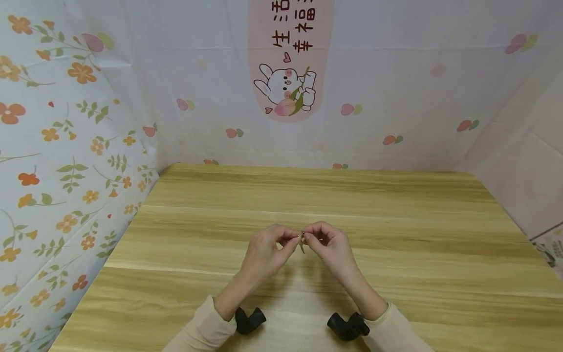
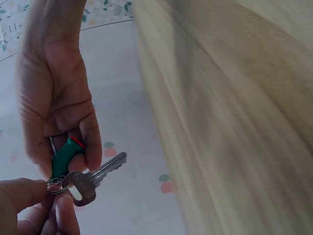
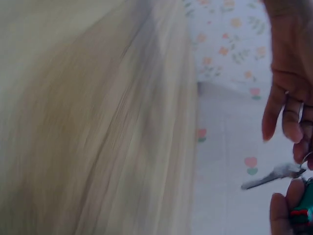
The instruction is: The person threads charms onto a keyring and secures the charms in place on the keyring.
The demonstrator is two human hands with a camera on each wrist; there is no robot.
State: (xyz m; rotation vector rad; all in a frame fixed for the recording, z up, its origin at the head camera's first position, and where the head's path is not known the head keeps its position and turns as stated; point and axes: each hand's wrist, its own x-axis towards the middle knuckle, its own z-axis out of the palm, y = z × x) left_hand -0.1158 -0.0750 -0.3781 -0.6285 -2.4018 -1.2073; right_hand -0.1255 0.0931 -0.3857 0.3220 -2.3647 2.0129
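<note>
Above the middle of the table, my left hand (image 1: 266,249) and right hand (image 1: 332,247) meet at the fingertips over a small key set. The left thumb and fingers pinch the metal key ring (image 2: 56,190), seen at lower left in the left wrist view. A silver key (image 2: 85,188) hangs on this ring, its toothed blade pointing out to the side. The right fingers hold a small green charm (image 2: 63,156) with a red edge, joined to the ring by a short chain. In the right wrist view the key (image 3: 271,177) is blurred and the charm is cut off by the frame edge.
The wood-grain table (image 1: 211,205) spreads around both hands. Behind it hangs a pale printed cloth (image 1: 396,88), with a flowered cloth (image 1: 66,161) at the left. Black devices (image 1: 249,320) sit at both wrists, beside the cream sleeves (image 1: 202,325).
</note>
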